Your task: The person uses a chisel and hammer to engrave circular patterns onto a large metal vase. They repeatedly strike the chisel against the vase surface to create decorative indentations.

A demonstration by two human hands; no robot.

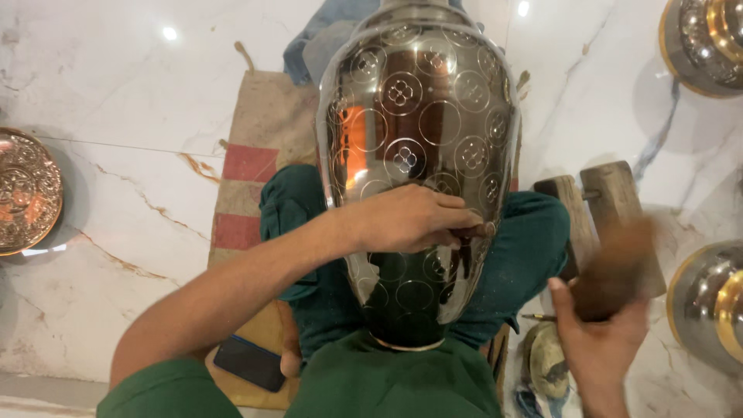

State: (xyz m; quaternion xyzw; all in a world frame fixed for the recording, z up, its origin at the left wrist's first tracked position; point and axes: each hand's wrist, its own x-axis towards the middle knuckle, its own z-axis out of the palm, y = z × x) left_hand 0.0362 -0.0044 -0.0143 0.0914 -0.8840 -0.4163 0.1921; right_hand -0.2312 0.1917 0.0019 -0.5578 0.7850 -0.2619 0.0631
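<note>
Head view: left hand (410,220) pinches a small punch (474,231) against the engraved metal vase (422,139) lying lengthwise on the lap; right hand (600,340), fingers wrapped round a blurred wooden mallet (615,271), hangs just right of it

The left hand (406,218) is curled, palm down, forearm stretched forward; the right hand (600,340) is raised, fingers clenched, motion-blurred.

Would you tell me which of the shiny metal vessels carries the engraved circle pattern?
The large polished metal vase lying across the person's lap, under the left hand; the rounded silver-and-gold vessels at the right edge lack those circles.
</note>
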